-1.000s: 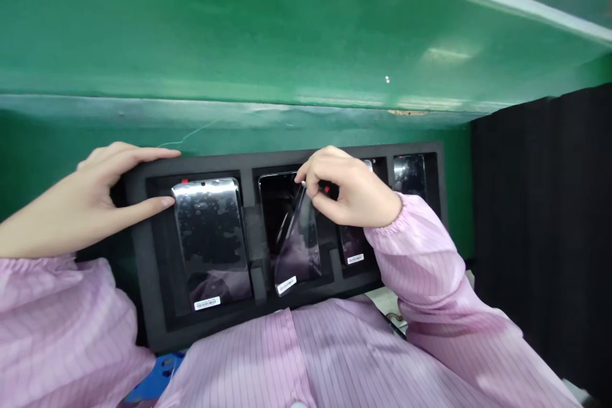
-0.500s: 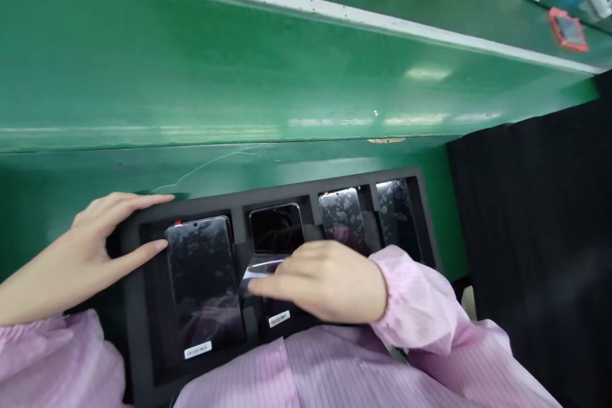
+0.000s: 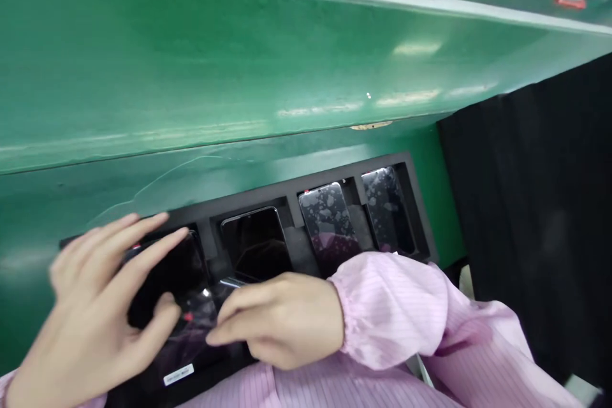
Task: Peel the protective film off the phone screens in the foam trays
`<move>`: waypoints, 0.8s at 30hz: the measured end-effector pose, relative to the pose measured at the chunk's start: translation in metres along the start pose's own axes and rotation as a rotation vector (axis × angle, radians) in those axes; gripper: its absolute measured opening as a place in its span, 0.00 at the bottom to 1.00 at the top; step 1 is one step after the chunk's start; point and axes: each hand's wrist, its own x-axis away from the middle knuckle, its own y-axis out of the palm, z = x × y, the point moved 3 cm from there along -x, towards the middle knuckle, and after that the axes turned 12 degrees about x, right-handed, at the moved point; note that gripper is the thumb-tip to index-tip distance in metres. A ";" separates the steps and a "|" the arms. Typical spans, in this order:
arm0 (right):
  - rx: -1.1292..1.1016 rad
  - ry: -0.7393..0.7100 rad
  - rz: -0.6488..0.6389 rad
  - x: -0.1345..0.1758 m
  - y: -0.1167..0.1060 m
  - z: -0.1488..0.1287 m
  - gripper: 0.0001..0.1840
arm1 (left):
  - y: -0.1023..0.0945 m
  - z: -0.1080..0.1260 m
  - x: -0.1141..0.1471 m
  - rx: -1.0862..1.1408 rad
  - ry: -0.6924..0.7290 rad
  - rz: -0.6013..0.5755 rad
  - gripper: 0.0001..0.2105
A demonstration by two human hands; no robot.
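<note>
- Head view: the left hand is spread over the leftmost phone screen, thumb well apart from forefinger.
- The right hand curls near clear film; whether it pinches any, I cannot tell.
- Both screens, leftmost and second, lie in the black tray.

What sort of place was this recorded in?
Probably an electronics workshop or factory: phone-like screens sit in a compartmented black tray, and the pink elastic-cuffed garment looks like workwear.
</note>
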 end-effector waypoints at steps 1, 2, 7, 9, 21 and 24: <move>-0.097 0.048 0.031 -0.002 -0.005 0.004 0.19 | 0.002 0.008 -0.004 -0.002 0.050 0.018 0.43; -0.197 0.098 0.069 -0.004 -0.010 0.010 0.20 | 0.004 0.015 -0.007 -0.008 0.081 0.017 0.43; -0.815 0.435 0.103 -0.016 -0.022 0.049 0.22 | 0.020 0.027 -0.021 -0.105 0.019 0.023 0.46; -1.013 0.504 0.062 -0.019 -0.022 0.058 0.22 | 0.023 0.028 -0.024 -0.126 0.007 0.067 0.45; -1.030 0.474 0.038 -0.032 -0.021 0.066 0.28 | 0.033 0.029 -0.029 -0.180 0.024 0.118 0.46; -0.943 0.431 0.078 -0.031 -0.021 0.070 0.22 | 0.032 0.030 -0.030 -0.181 0.018 0.106 0.46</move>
